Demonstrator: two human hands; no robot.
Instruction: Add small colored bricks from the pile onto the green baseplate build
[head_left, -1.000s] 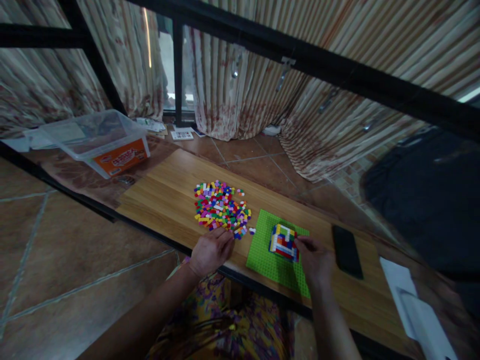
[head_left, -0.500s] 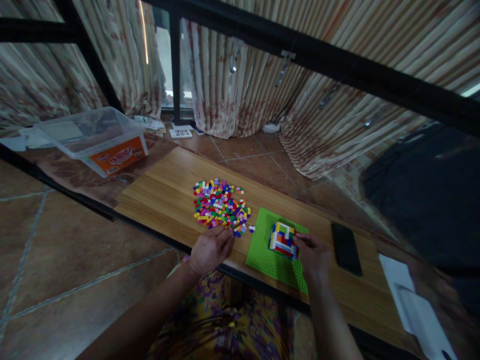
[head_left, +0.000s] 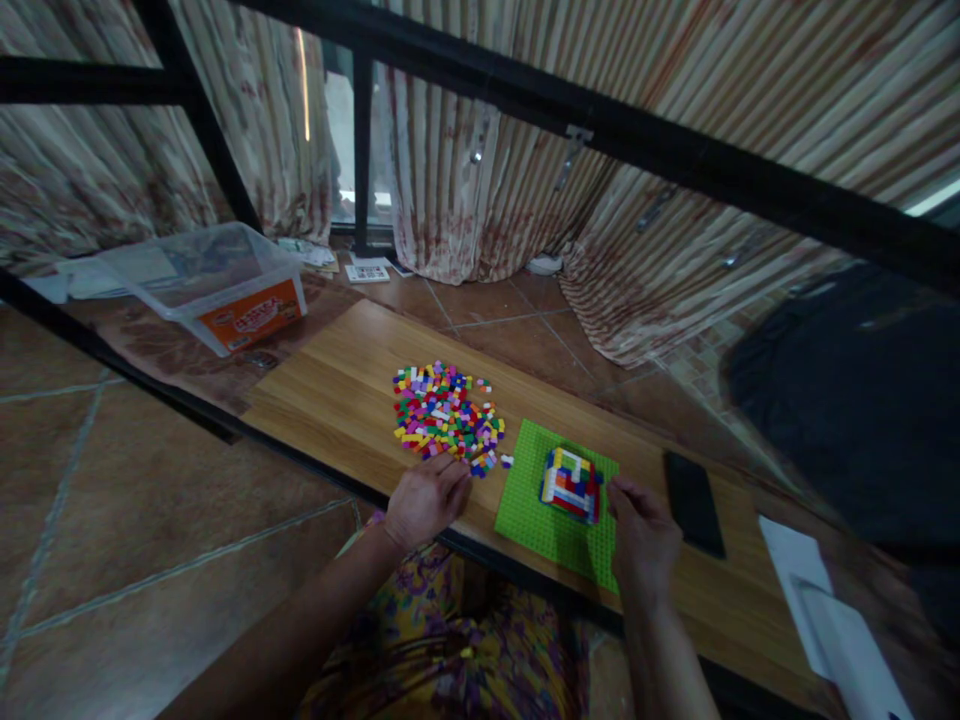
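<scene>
A block build of white, red, blue and yellow toy bricks [head_left: 571, 484] stands on the green studded baseplate [head_left: 517, 510]. To its left lies a loose pile of small coloured bricks [head_left: 446, 412]. My left hand [head_left: 427, 502] rests at the near edge of that pile, its fingers curled together; whatever they may hold is hidden. Just right of the build, over the baseplate's right edge, is my right hand [head_left: 646, 530]. Its fingers are pinched and apart from the build, and I cannot make out anything between them.
A black phone [head_left: 694, 503] lies on the wooden board [head_left: 337, 365], right of the baseplate. Beyond the board's left end sits a clear plastic tub [head_left: 225, 285] with an orange label. White objects [head_left: 832, 600] lie off the right end. A dark frame bar [head_left: 630, 125] crosses above.
My right hand has drawn away from the build's right side, moving right. My left hand stays by the pile. The whole view has shifted slightly.
</scene>
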